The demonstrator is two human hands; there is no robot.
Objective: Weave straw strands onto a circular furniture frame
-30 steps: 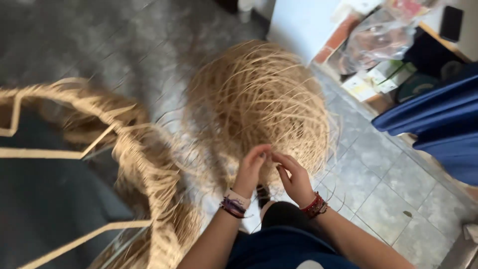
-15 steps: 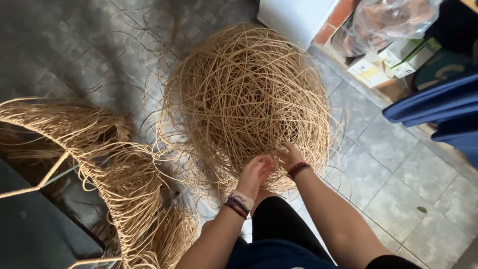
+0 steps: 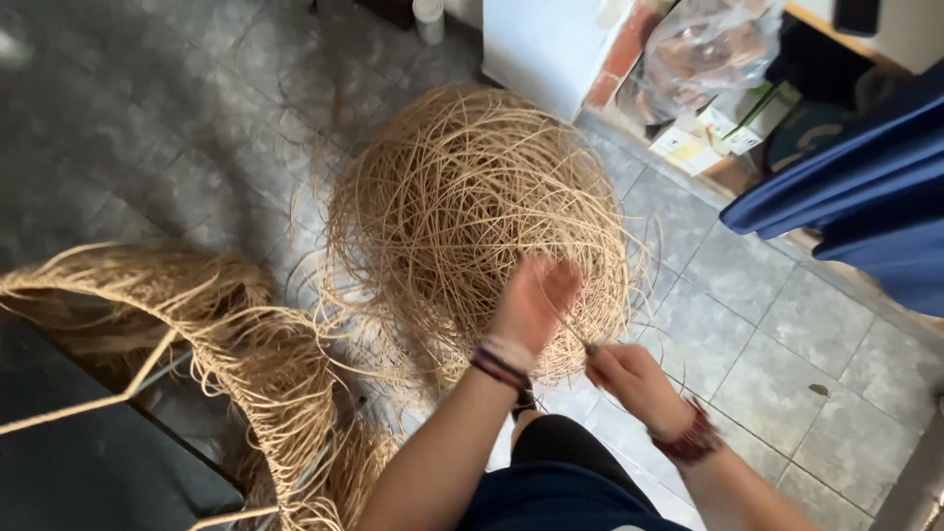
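While half a second ago both hands sat close together against the near edge of the tangle, they have now drawn apart: the left hand (image 3: pixel 536 300) is up against the big round mass of pale fibre strands (image 3: pixel 472 221), fingers spread loosely and pressing into its lower right side, and the right hand (image 3: pixel 629 379) has pulled back toward the body, closed narrowly on what looks like a single thin strand (image 3: pixel 580 339) that runs from its fingertips back into the mass. The strand appears taut between the two (motion blur makes it hard to follow all the way), so my reading is that one fibre is being teased free while the left hand steadies the bundle. The mass itself lies on the grey tiled floor (image 3: pixel 747 324), just ahead of the person's knees. To the left, a second sheaf of the same fibre (image 3: pixel 246 364) drapes over a dark frame (image 3: pixel 88 452). A blue cloth (image 3: pixel 865 197) and some small boxes (image 3: pixel 708 133) sit at upper right, well apart from the hands.
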